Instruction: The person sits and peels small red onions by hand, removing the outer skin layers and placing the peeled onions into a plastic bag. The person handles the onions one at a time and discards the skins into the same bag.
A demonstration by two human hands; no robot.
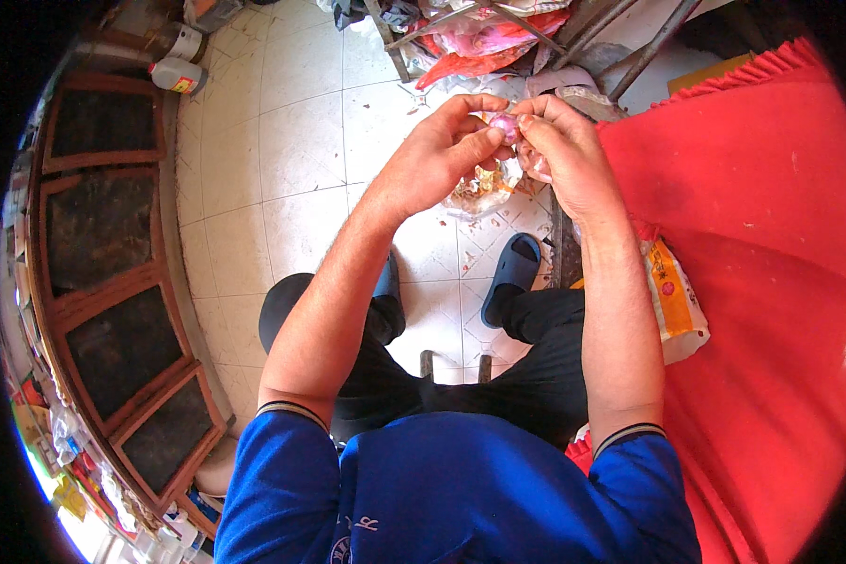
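Observation:
A small, glossy purple bulb (505, 127), which looks like a shallot, is held up before me between both hands. My left hand (437, 158) grips it from the left with thumb and fingers. The fingertips of my right hand (567, 144) pinch its right side, with the thumb close to its top. Something pinkish and shiny (534, 161) shows under my right hand, too covered to name. Below the hands, a clear plastic bag (469, 206) with brown, papery skins rests on the floor, partly hidden by my left hand.
A red cloth (740, 176) covers a surface at my right, where a white and orange printed bag (673, 303) sits. Red plastic bags (479, 60) fill a metal rack ahead. Dark-panelled wooden cabinets (106, 225) line the left. A plastic jug (178, 75) stands beyond, and skin scraps dot the tiles (299, 233).

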